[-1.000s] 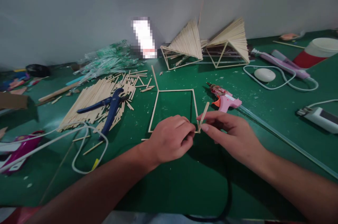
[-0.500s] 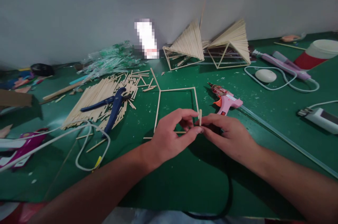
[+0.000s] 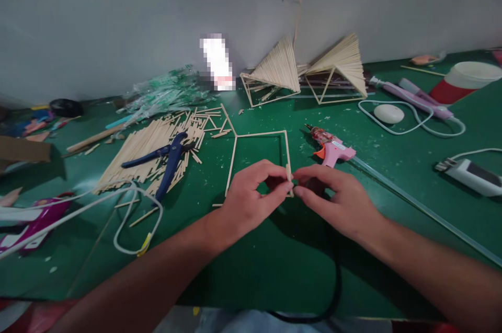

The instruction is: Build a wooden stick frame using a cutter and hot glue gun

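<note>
My left hand [image 3: 257,192] pinches a short wooden stick [image 3: 289,172] near the front right corner of a square stick frame [image 3: 261,134] lying on the table. The stick stands roughly upright, and its lower end is hidden by the fingers. Just to the right, my right hand [image 3: 337,192] has thumb and forefinger slightly apart, their tips beside the stick with nothing visible between them. Beyond the right hand lies a pink glue gun [image 3: 338,152] with a long clear glue stick [image 3: 411,205] trailing from its back.
Blue cutters [image 3: 169,165] rest on a pile of wooden sticks [image 3: 135,152] at the left. Two fan-shaped stick models [image 3: 276,69] stand by the wall. A white cable [image 3: 160,202] loops at the left. A red and white cup [image 3: 465,82] stands back right, near a white adapter [image 3: 476,176].
The short stick has moved slightly left and lower to the frame's corner. My right fingertips have come away from it, while the left hand keeps hold. The view has shifted slightly.
</note>
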`<state>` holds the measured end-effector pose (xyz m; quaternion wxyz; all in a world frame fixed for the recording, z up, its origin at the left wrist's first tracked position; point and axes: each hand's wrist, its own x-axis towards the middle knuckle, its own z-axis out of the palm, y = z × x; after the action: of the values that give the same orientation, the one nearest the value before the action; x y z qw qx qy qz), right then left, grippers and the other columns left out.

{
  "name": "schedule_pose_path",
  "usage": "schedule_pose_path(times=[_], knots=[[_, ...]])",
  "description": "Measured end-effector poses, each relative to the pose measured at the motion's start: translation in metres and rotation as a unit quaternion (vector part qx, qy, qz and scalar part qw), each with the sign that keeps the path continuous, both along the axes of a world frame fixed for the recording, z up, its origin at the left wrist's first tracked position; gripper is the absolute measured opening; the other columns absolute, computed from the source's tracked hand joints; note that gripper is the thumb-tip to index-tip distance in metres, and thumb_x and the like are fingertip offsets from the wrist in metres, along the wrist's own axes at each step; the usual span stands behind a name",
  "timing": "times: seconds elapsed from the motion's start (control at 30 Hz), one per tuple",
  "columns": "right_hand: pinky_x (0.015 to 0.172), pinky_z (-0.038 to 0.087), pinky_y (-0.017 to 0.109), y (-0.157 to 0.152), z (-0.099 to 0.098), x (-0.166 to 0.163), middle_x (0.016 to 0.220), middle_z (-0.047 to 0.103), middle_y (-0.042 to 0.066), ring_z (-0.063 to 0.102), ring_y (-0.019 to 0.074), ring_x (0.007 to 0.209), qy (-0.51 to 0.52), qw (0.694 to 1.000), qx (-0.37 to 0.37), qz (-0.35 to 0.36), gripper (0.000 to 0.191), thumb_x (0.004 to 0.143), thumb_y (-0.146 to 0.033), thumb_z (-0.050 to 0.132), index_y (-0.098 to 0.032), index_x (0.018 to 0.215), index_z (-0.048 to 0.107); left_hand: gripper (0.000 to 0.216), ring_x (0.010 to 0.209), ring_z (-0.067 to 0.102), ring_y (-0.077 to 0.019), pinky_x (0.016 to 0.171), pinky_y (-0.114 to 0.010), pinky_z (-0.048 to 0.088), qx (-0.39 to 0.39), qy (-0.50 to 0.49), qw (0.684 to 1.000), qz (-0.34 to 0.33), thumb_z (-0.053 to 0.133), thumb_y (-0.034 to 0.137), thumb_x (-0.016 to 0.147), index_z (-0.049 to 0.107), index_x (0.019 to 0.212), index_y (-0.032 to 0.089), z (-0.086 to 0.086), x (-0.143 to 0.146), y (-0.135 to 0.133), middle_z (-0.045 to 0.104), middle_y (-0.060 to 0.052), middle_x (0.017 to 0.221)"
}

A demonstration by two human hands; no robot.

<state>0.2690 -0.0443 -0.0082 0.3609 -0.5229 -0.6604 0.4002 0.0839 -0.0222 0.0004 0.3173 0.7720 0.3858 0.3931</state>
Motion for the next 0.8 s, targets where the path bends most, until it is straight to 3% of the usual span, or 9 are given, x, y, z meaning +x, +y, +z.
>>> schedule_pose_path(times=[0.13,0.23,0.33,0.57,0.8], knots=[[0.05,0.045,0.024,0.001,0.003,-0.001,0.064,0.059,-0.002,0.055,0.0106,0.052,0.161,0.977,-0.116,-0.081,0.016,0.079,-0.036,0.062,-0.02,0.08,0.062,0.002,0.076,0.062,-0.011,0.07,-0.023,0.049,-0.004,-0.02,1.0,0.014,0.062,0.015,0.081,0.062,0.081,0.017,0.007,-0.002,0.002,0.066,-0.001,0.081],[0.044,0.046,0.024,0.001,0.003,-0.003,0.068,0.061,-0.002,0.056,0.0094,0.046,0.259,0.934,-0.235,-0.075,0.019,0.077,-0.037,0.063,-0.018,0.077,0.059,0.004,0.076,0.062,-0.0104,0.069,-0.022,0.05,-0.003,-0.043,0.999,0.013,0.061,0.014,0.082,0.062,0.082,0.018,0.009,-0.004,0.002,0.066,0.0,0.081],[0.043,0.049,0.024,-0.001,0.004,-0.007,0.069,0.062,-0.002,0.058,0.0101,0.045,0.261,0.915,-0.303,-0.055,0.019,0.075,-0.032,0.065,-0.018,0.086,0.06,0.005,0.075,0.062,-0.0105,0.068,-0.023,0.05,-0.001,-0.053,0.999,0.009,0.061,0.014,0.081,0.063,0.084,0.018,0.009,-0.006,0.002,0.066,0.0,0.083],[0.048,0.053,0.023,-0.006,0.004,-0.012,0.08,0.067,0.001,0.063,0.0096,0.05,0.297,0.884,-0.36,0.036,0.022,0.075,-0.026,0.067,-0.016,0.094,0.061,0.005,0.075,0.063,-0.0118,0.069,-0.024,0.051,0.008,-0.036,0.999,0.014,0.06,0.014,0.082,0.063,0.084,0.018,0.011,-0.006,0.001,0.067,-0.001,0.082],[0.051,0.053,0.022,-0.005,0.0,-0.009,0.08,0.068,0.002,0.063,0.0089,0.051,0.322,0.874,-0.365,0.023,0.022,0.073,-0.027,0.072,-0.015,0.089,0.062,0.005,0.075,0.063,-0.0115,0.069,-0.024,0.051,0.04,-0.023,0.999,0.007,0.06,0.014,0.081,0.062,0.083,0.018,0.01,-0.007,0.001,0.066,-0.001,0.082]])
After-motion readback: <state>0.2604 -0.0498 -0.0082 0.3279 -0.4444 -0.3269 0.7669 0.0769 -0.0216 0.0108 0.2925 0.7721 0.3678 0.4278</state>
